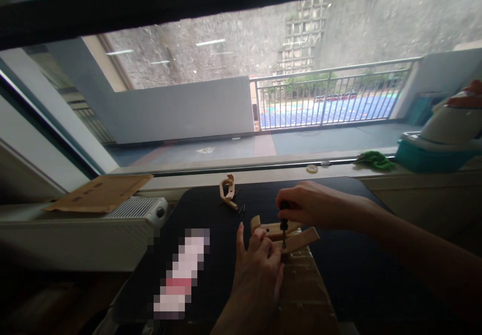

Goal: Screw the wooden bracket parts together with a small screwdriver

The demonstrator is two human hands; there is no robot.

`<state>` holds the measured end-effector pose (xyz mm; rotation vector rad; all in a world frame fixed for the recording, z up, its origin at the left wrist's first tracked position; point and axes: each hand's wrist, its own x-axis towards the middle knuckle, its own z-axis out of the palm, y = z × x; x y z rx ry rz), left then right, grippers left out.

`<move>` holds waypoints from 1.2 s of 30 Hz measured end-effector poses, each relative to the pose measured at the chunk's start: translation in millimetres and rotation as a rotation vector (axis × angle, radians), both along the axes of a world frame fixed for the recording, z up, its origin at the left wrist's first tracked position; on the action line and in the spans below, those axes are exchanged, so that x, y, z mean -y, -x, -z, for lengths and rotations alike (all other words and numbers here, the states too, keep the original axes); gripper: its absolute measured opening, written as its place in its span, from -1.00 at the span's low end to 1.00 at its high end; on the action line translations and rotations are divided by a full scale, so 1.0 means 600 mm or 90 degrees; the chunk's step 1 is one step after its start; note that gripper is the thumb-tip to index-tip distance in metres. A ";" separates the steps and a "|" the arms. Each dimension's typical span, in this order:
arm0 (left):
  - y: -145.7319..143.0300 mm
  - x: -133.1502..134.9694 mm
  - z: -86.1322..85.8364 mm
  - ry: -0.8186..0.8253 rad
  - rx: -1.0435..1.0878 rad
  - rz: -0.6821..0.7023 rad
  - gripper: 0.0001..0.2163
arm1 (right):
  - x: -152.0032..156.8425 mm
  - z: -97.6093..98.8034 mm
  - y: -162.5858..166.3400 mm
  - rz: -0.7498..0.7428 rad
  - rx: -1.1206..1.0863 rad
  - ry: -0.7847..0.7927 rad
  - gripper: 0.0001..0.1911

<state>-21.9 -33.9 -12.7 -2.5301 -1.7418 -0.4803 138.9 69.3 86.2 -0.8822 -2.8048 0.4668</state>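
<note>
My right hand point(314, 205) is closed around the dark handle of a small screwdriver point(283, 227), whose tip points down onto a light wooden assembly point(297, 237). That assembly rests on a brown cardboard piece point(305, 295) on the black table point(211, 209). My left hand point(258, 269) presses on the near left side of the wooden assembly, fingers curled over it and thumb sticking up. A second curved wooden part point(228, 191) stands farther back on the table, with a few small dark screws point(241, 208) beside it.
A blurred white and pink object point(181, 274) lies on the table's left. A radiator point(131, 212) with a cardboard envelope point(100, 193) on it stands left. On the windowsill are a green cloth point(374, 160), a teal and white appliance point(437, 144) and a small tape roll point(312, 169).
</note>
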 end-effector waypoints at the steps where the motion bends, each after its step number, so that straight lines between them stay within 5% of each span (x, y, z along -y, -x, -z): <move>1: 0.000 0.000 0.000 -0.001 0.001 0.000 -0.87 | 0.001 -0.001 0.001 0.001 0.003 -0.006 -0.74; 12: -0.001 0.001 -0.001 0.008 -0.001 0.000 -0.83 | 0.014 -0.010 0.002 -0.063 0.017 -0.030 -0.79; 23: -0.002 0.001 -0.001 0.002 -0.003 -0.001 -0.86 | 0.010 -0.007 0.004 0.024 0.043 -0.042 -0.74; 36: -0.002 0.001 -0.004 0.014 -0.004 -0.006 -0.86 | 0.012 -0.021 0.003 -0.064 0.016 -0.035 -0.77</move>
